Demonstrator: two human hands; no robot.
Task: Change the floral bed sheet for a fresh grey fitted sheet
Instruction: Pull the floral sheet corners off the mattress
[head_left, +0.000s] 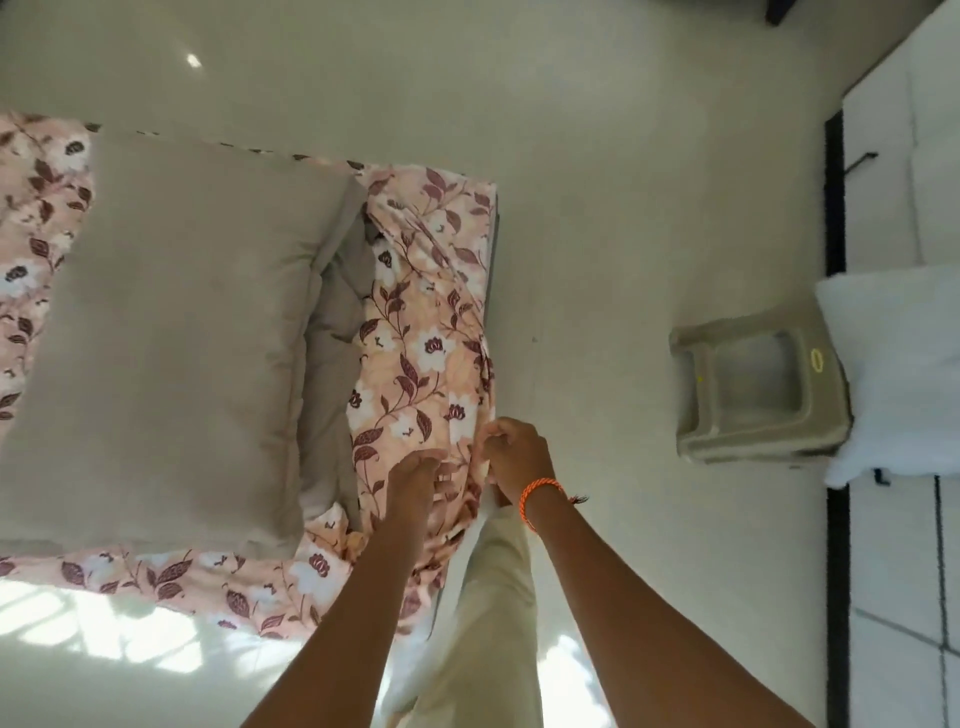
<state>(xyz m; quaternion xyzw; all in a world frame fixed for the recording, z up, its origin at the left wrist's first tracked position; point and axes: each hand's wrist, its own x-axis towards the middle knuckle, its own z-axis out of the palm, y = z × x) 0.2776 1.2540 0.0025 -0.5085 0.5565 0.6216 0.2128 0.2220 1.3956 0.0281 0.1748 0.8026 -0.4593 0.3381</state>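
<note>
Evidently both hands, left hand (415, 470) and right hand (511, 452), at six o'clock, grip the floral sheet (415, 338) bunched at the mattress edge, likely to peel it off.

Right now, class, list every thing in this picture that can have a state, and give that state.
floral bed sheet: bunched, edge pulled up
grey pillow: lying flat on the bed
left hand: gripping the sheet
right hand: pinching the sheet's edge
plastic stool: tipped on its side
white pillow: on the floor
</note>
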